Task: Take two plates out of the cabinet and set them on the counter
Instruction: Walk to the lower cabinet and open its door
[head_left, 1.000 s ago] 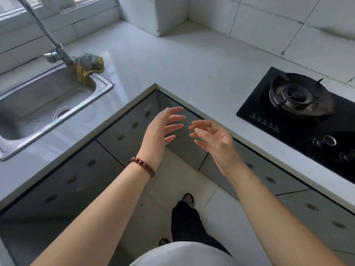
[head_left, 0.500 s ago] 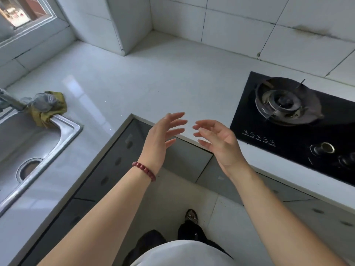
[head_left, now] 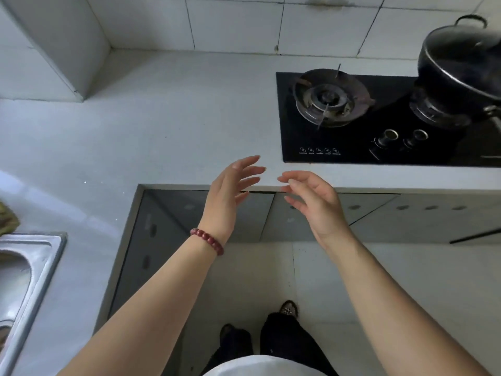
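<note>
My left hand [head_left: 230, 196], with a red bead bracelet at the wrist, and my right hand [head_left: 314, 202] are held up side by side in front of me, palms facing each other, fingers spread, holding nothing. Both hover over the front edge of the white L-shaped counter [head_left: 162, 126]. Below the edge run grey cabinet doors [head_left: 374, 215], all closed; the hands do not touch them. No plates are in view.
A black gas hob [head_left: 379, 123] is set into the counter at the right, with a dark pot [head_left: 461, 61] on its far right burner. A steel sink [head_left: 29, 270] lies at the lower left. White tiled wall behind. My feet stand on the tiled floor [head_left: 406, 280].
The view has swung right: the sink and cloth have slid to the left edge, the hob has moved toward the centre and the pot has appeared. Both hands keep their open pose.
</note>
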### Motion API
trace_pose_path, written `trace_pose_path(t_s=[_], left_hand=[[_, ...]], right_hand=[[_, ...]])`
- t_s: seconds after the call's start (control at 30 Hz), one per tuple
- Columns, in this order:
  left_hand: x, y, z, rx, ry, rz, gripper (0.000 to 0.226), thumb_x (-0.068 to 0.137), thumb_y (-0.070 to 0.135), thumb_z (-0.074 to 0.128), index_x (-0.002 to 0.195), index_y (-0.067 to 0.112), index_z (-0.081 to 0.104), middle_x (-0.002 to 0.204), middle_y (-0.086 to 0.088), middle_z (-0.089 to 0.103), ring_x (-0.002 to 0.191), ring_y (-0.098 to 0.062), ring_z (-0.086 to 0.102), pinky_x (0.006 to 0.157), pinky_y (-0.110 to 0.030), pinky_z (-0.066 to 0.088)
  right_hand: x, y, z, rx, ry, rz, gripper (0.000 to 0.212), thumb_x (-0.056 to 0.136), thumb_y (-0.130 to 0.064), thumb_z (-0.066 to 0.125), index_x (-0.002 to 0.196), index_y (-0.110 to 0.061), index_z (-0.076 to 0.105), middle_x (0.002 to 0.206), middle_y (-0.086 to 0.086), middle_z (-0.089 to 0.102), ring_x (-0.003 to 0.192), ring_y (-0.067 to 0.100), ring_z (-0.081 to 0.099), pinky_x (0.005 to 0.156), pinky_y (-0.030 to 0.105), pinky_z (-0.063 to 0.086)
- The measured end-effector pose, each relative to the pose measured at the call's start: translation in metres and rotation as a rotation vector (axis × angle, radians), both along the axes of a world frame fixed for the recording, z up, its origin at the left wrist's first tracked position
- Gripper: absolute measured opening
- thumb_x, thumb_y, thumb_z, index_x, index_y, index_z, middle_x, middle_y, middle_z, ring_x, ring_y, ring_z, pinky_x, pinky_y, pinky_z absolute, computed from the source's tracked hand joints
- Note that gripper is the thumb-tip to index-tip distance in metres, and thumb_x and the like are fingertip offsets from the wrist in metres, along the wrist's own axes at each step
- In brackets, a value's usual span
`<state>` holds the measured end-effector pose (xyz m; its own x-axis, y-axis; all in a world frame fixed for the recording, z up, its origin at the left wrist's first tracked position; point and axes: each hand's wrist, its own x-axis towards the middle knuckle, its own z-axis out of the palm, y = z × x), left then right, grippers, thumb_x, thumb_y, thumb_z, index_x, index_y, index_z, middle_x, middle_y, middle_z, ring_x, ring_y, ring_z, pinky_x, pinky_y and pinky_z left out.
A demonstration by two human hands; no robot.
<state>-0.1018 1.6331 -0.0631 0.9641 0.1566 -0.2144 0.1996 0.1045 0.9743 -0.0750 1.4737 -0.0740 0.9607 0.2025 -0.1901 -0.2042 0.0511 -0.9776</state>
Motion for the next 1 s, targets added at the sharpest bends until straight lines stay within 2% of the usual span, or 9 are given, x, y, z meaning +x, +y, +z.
trace_pose_path(t_s=[0.27, 0.4, 0.5, 0.63, 0.8, 0.93, 1.0], left_hand=[[0.006, -0.019, -0.047, 0.046, -0.043, -0.007, 0.038, 0.084, 0.051, 0.029, 0.103, 0.050, 0.062, 0.109, 0.017, 0.068, 0.105, -0.001, 0.061, 0.094, -0.038, 0.044], [0.012, -0.025, -0.105, 0.019, -0.008, 0.001, 0.038, 0.081, 0.053, 0.032, 0.103, 0.049, 0.063, 0.108, 0.018, 0.068, 0.104, -0.002, 0.061, 0.093, -0.040, 0.046], [0.018, -0.029, -0.152, 0.000, 0.012, 0.006, 0.036, 0.082, 0.054, 0.035, 0.103, 0.049, 0.064, 0.108, 0.019, 0.068, 0.104, -0.002, 0.062, 0.093, -0.045, 0.047], [0.029, -0.031, -0.208, -0.009, -0.005, 0.000, 0.042, 0.073, 0.063, 0.036, 0.102, 0.051, 0.063, 0.109, 0.022, 0.067, 0.102, 0.000, 0.062, 0.087, -0.040, 0.049], [0.040, -0.032, -0.277, -0.004, -0.042, 0.020, 0.043, 0.072, 0.064, 0.036, 0.104, 0.051, 0.063, 0.111, 0.024, 0.064, 0.105, 0.001, 0.060, 0.088, -0.039, 0.048], [0.047, -0.039, -0.330, -0.040, -0.094, 0.033, 0.046, 0.065, 0.066, 0.038, 0.102, 0.051, 0.063, 0.116, 0.019, 0.062, 0.108, -0.002, 0.058, 0.081, -0.037, 0.047], [0.049, -0.043, -0.353, -0.022, -0.134, 0.036, 0.042, 0.069, 0.064, 0.039, 0.102, 0.051, 0.062, 0.119, 0.018, 0.060, 0.110, -0.003, 0.057, 0.083, -0.038, 0.047]], right_hand=[[0.000, -0.022, -0.052, 0.005, -0.032, -0.051, 0.018, 0.090, -0.022, 0.053, 0.093, -0.026, 0.070, 0.112, -0.004, 0.070, 0.106, 0.011, 0.063, 0.100, 0.040, 0.046], [0.009, -0.025, -0.108, 0.029, -0.040, -0.067, 0.018, 0.090, -0.021, 0.053, 0.091, -0.027, 0.070, 0.107, -0.007, 0.070, 0.106, 0.012, 0.062, 0.101, 0.039, 0.046], [0.016, -0.024, -0.154, 0.029, -0.063, -0.052, 0.019, 0.091, -0.020, 0.052, 0.095, -0.025, 0.069, 0.112, -0.002, 0.069, 0.108, 0.016, 0.062, 0.100, 0.038, 0.047], [0.026, -0.022, -0.210, 0.060, -0.087, -0.058, 0.019, 0.092, -0.017, 0.050, 0.097, -0.023, 0.068, 0.114, -0.001, 0.068, 0.111, 0.018, 0.061, 0.100, 0.037, 0.046], [0.039, -0.020, -0.278, 0.126, -0.124, -0.064, 0.022, 0.092, -0.014, 0.049, 0.093, -0.027, 0.067, 0.102, -0.009, 0.069, 0.110, 0.017, 0.061, 0.101, 0.039, 0.045], [0.046, -0.019, -0.340, 0.157, -0.182, -0.073, 0.017, 0.084, -0.024, 0.052, 0.090, -0.029, 0.068, 0.103, -0.013, 0.069, 0.110, 0.015, 0.061, 0.098, 0.035, 0.047], [0.049, -0.018, -0.367, 0.176, -0.202, -0.083, 0.018, 0.079, -0.028, 0.052, 0.088, -0.030, 0.068, 0.103, -0.013, 0.069, 0.110, 0.015, 0.061, 0.096, 0.033, 0.047]])
